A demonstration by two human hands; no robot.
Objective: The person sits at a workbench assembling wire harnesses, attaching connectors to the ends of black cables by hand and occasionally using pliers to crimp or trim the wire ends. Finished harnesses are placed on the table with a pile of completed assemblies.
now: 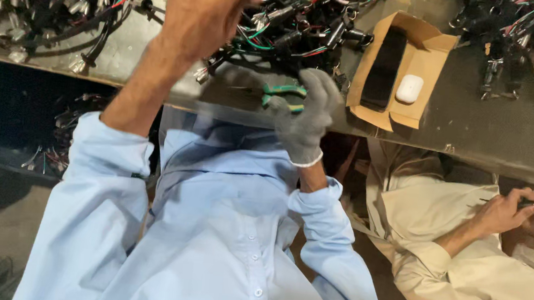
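Observation:
My left hand (203, 8) is bare and raised over the table, its fingers closed around part of a tangled wire harness (278, 30) of black, green and red leads with connectors. My right hand (306, 118) wears a grey knit glove and grips pliers with green handles (284, 97) at the table's near edge, just below the harness. The plier jaws point left toward the wires under my left hand. My light blue shirt fills the lower part of the head view.
More wire harnesses lie heaped at the back left (40, 1) and back right (519, 37) of the grey table (477, 131). An open cardboard box (413, 53) holds a black phone and a small white case. A co-worker in beige (515, 213) handles a thin tool at right.

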